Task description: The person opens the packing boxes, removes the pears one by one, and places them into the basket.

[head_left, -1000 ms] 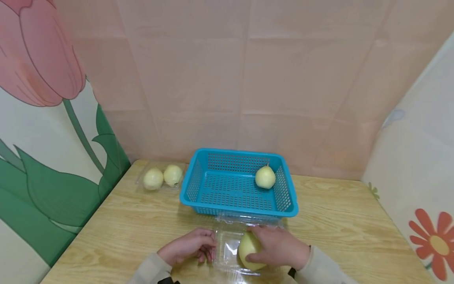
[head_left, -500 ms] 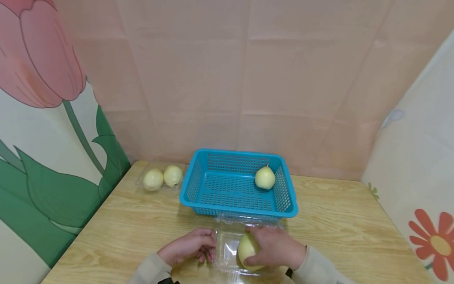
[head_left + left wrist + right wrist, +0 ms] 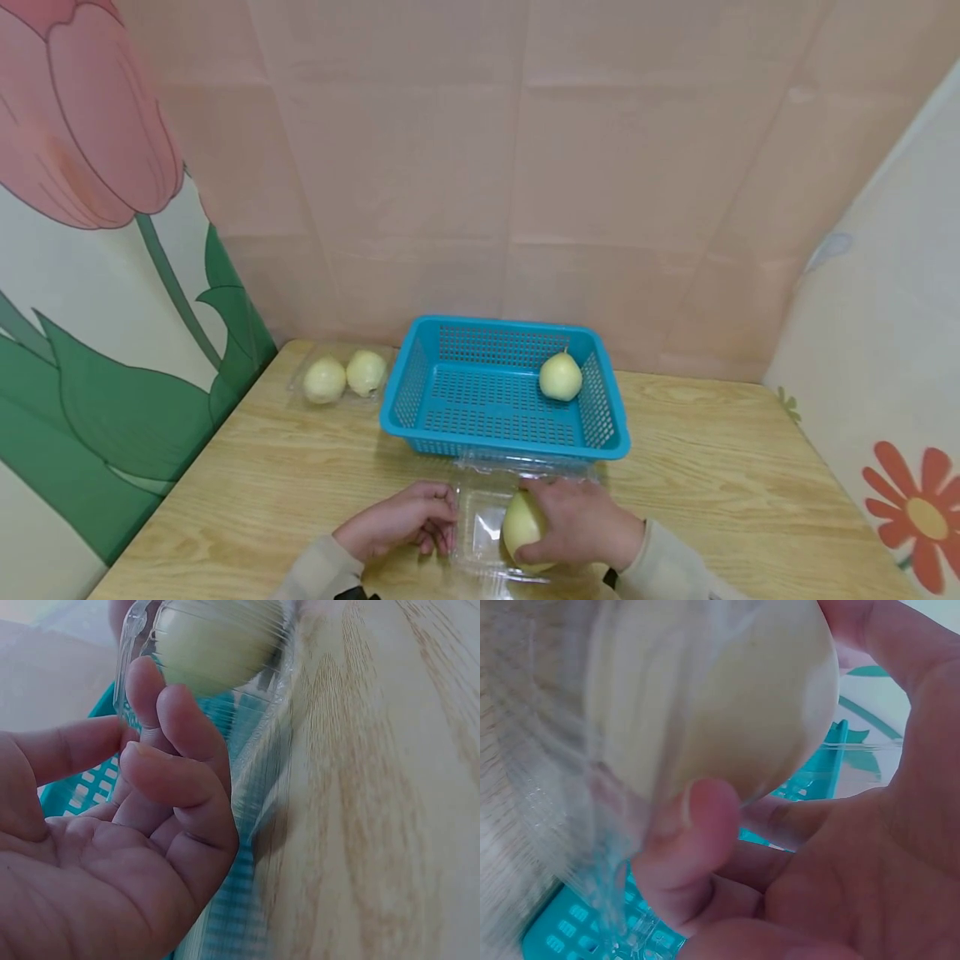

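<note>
Wooden table (image 3: 712,467); right fingers (image 3: 679,859) grip pear (image 3: 522,531) in clear container (image 3: 474,518).

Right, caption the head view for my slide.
A right hand grips a round pale-yellow pear in a clear plastic container, near a blue perforated plastic basket holding a second pear.

At seven o'clock in the head view, the sleeved left forearm (image 3: 318,571) ends in the left hand (image 3: 397,521), fingers (image 3: 189,724) bent toward two o'clock. At five o'clock, the sleeved right forearm (image 3: 678,562) slants toward ten o'clock; the right hand (image 3: 587,525) grips, thumb (image 3: 534,552) opposed.
</note>
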The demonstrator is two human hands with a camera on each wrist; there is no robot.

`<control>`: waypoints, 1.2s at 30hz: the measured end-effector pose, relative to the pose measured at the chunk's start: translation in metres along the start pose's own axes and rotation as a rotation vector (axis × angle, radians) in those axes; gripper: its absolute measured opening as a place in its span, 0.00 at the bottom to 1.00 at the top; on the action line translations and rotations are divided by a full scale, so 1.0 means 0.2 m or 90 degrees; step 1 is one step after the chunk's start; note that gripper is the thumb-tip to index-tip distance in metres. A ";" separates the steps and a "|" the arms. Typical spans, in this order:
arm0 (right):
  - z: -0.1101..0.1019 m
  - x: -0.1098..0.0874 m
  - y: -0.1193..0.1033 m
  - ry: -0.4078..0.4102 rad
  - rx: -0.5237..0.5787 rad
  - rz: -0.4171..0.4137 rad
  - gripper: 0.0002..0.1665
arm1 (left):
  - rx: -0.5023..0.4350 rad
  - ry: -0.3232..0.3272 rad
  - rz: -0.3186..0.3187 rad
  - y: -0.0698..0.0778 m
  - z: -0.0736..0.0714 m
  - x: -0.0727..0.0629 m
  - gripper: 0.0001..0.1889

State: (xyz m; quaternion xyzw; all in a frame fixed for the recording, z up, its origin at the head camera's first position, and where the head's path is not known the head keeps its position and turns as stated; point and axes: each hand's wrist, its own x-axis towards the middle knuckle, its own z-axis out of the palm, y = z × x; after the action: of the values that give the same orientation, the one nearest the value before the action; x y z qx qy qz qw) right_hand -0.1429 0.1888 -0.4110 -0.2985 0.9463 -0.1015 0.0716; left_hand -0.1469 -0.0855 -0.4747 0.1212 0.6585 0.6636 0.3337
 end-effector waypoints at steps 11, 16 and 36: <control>0.01 0.00 0.00 -0.008 0.011 0.017 0.48 | 0.002 0.009 -0.002 0.00 0.01 0.00 0.06; 0.01 0.00 0.01 -0.011 0.020 0.013 0.47 | 0.000 0.002 -0.001 -0.01 0.00 0.01 0.05; -0.05 -0.07 0.04 0.034 0.036 -0.009 0.45 | 0.004 0.008 0.010 0.00 0.02 0.00 0.06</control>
State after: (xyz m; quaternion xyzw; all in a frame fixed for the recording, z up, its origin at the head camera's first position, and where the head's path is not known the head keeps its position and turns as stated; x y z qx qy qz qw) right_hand -0.1376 0.2048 -0.4021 -0.2999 0.9426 -0.1366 0.0541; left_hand -0.1444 -0.0831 -0.4751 0.1232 0.6615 0.6649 0.3242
